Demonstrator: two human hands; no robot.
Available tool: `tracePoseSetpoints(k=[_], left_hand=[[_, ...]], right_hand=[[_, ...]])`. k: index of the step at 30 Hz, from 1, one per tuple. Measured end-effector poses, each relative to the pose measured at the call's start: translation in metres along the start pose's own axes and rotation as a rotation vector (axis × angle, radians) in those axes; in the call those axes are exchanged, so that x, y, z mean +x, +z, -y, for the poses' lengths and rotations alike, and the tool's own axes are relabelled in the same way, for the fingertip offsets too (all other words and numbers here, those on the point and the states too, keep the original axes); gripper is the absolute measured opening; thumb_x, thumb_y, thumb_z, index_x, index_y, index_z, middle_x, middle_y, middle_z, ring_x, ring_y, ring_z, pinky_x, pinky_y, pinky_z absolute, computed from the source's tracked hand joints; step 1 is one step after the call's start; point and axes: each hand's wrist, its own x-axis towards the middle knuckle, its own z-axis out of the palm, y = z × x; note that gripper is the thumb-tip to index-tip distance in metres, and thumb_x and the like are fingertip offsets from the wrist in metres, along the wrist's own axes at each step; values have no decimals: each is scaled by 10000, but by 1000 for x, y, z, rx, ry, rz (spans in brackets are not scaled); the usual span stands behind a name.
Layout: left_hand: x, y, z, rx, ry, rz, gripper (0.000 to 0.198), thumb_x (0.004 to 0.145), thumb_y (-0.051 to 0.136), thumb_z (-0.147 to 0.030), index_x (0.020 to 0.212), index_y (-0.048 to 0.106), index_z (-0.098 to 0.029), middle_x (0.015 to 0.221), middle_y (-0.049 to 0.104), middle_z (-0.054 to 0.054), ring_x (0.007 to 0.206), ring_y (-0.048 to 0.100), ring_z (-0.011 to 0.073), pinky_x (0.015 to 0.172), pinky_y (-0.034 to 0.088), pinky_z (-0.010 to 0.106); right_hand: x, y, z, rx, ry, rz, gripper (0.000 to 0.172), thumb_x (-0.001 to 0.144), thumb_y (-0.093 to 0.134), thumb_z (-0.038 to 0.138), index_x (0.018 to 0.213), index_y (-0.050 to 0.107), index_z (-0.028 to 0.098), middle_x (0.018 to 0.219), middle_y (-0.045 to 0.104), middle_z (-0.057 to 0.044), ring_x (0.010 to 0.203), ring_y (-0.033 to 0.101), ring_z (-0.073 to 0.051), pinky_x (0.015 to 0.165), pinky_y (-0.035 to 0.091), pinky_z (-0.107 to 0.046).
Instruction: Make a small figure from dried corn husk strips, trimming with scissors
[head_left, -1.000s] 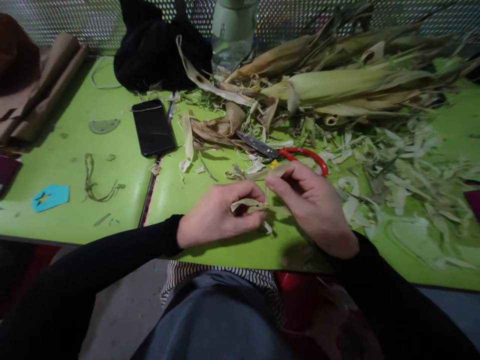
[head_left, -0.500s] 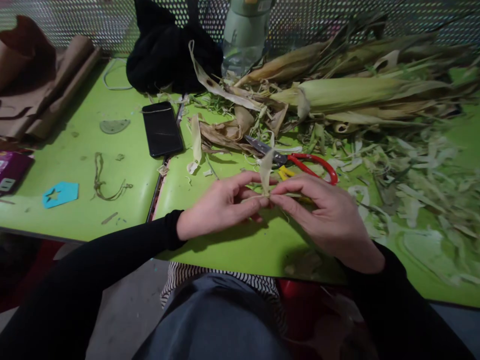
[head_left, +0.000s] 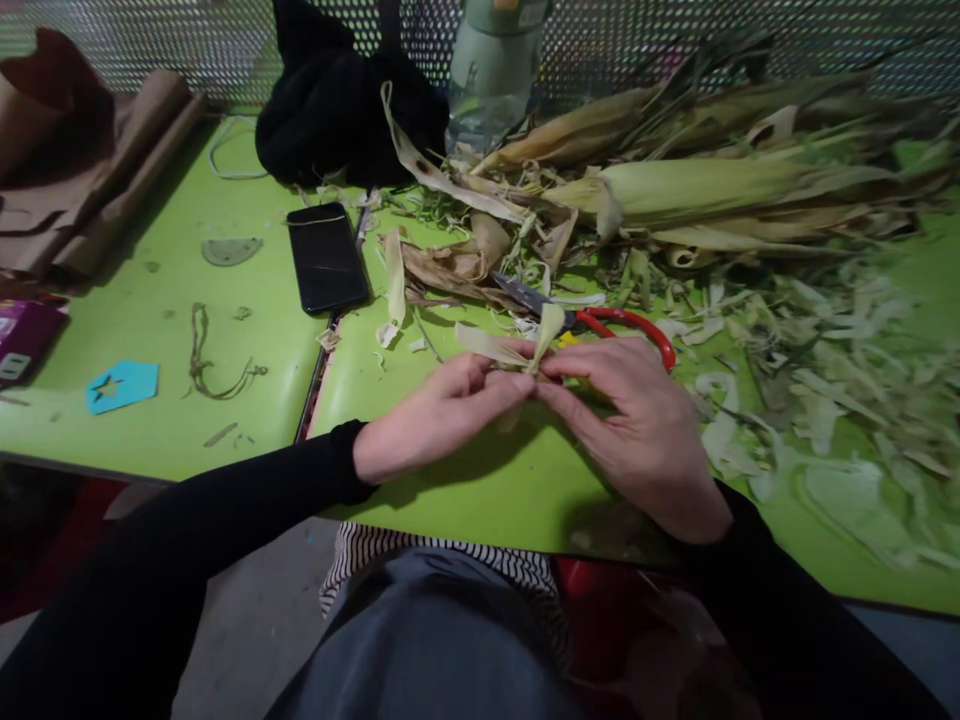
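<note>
My left hand [head_left: 439,415] and my right hand [head_left: 626,420] meet over the green table [head_left: 465,490], fingertips pinched together on a pale strip of corn husk [head_left: 517,345]. Its two loose ends stick up and outward above my fingers. Just behind my right hand lie red-handled scissors [head_left: 600,320], blades pointing left. Beyond them, whole corn cobs in husk [head_left: 697,185] are stacked lengthwise.
Husk scraps [head_left: 810,360] litter the table's right side. A black phone [head_left: 328,257] lies at the left of the pile, a black bag [head_left: 337,100] and a pale green bottle [head_left: 491,70] stand at the back. Brown paper rolls [head_left: 90,170], a twisted cord [head_left: 206,360] and a blue tag [head_left: 120,387] lie left.
My hands have lifted slightly from the table and drawn together. The husk strip, earlier low between my fingers, then upright, now spreads in two ends above my fingertips.
</note>
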Motion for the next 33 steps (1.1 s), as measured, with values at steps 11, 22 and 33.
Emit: tracePoseSetpoints(k=[11, 22, 33], left_hand=[[-1, -5, -8, 137, 22, -50, 257, 793, 739, -275, 968, 609, -140, 797, 689, 8, 691, 625, 109, 652, 497, 222], [1, -1, -8, -261, 0, -126, 177, 827, 716, -171, 947, 587, -155, 970, 751, 49, 900, 718, 134, 833, 544, 261], [2, 0, -4, -258, -5, -140, 211, 823, 742, -207, 982, 608, -171, 1019, 741, 45, 962, 706, 155, 878, 542, 285]], right_hand=[[-2, -3, 10, -11, 40, 73, 73, 924, 582, 221, 904, 647, 249, 819, 711, -48, 748, 662, -226, 665, 503, -361], [-8, -1, 9, -282, -81, -131, 125, 869, 709, 338, 876, 628, 243, 849, 699, -63, 811, 637, -244, 766, 481, -399], [-7, 9, 19, 1, 102, 89, 130, 957, 576, 321, 856, 595, 241, 711, 643, 1, 614, 592, -153, 560, 447, -291]])
